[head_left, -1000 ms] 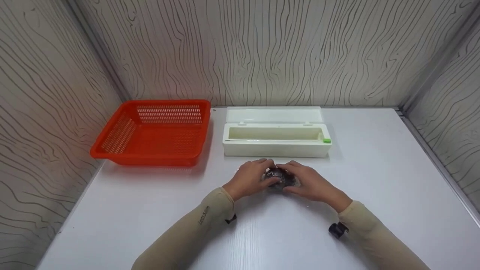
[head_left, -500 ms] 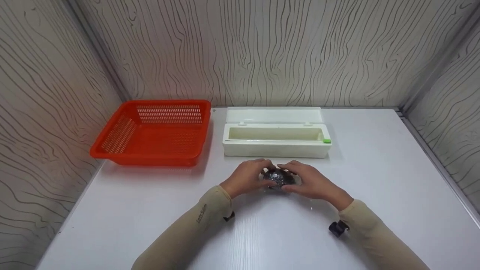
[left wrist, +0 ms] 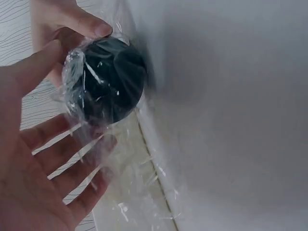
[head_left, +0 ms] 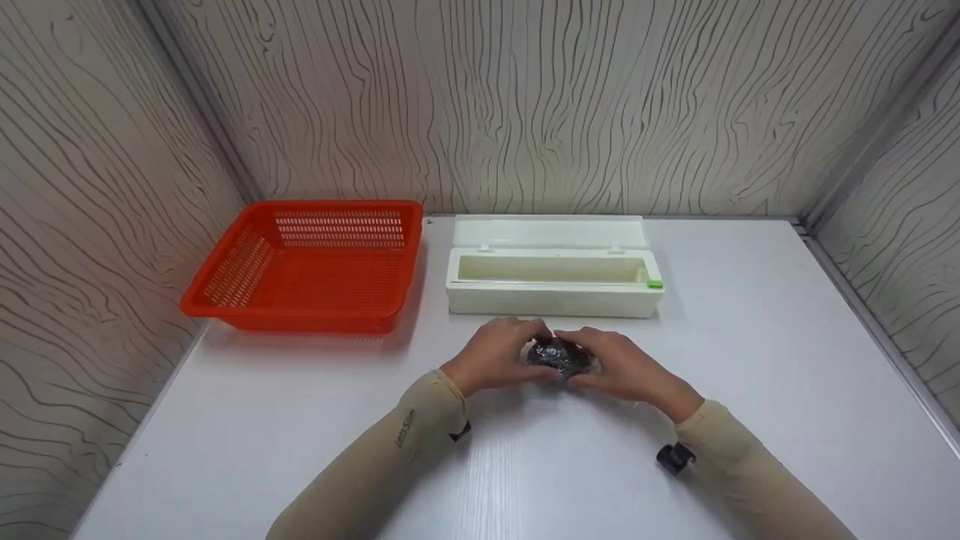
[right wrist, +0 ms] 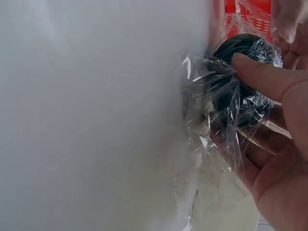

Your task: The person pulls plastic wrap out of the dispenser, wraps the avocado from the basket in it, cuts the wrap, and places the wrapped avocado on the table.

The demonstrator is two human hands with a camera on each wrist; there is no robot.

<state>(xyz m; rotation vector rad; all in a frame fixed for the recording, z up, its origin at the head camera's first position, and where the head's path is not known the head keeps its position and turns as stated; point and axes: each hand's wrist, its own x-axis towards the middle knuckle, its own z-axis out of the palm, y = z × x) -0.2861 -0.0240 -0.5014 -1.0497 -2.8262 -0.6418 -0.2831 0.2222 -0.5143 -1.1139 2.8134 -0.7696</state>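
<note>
A dark, smooth, roundish thing (head_left: 559,357) wrapped in clear plastic film sits between both hands. My left hand (head_left: 495,354) arches over its left side, fingers at the back and thumb at the front. In the left wrist view, loose film (left wrist: 91,144) drapes over that hand's fingertips. From the other side my right hand (head_left: 622,367) holds it. The right thumb (right wrist: 260,74) presses on the film-covered surface, with the other fingers behind. Crumpled film (right wrist: 207,120) trails off the wrapped thing in the right wrist view.
Beyond the hands stands a long white box (head_left: 555,300) with its lid (head_left: 551,231) tipped back and a small green piece (head_left: 655,284) on its front rim. A red plastic basket (head_left: 300,322) stands back left on the white table (head_left: 750,337). Wood-patterned walls surround the table.
The hands stay in nearly the same place, with small finger shifts on the wrapped thing. The dark thing has turned slightly and its film catches the light differently. Box and basket have not moved.
</note>
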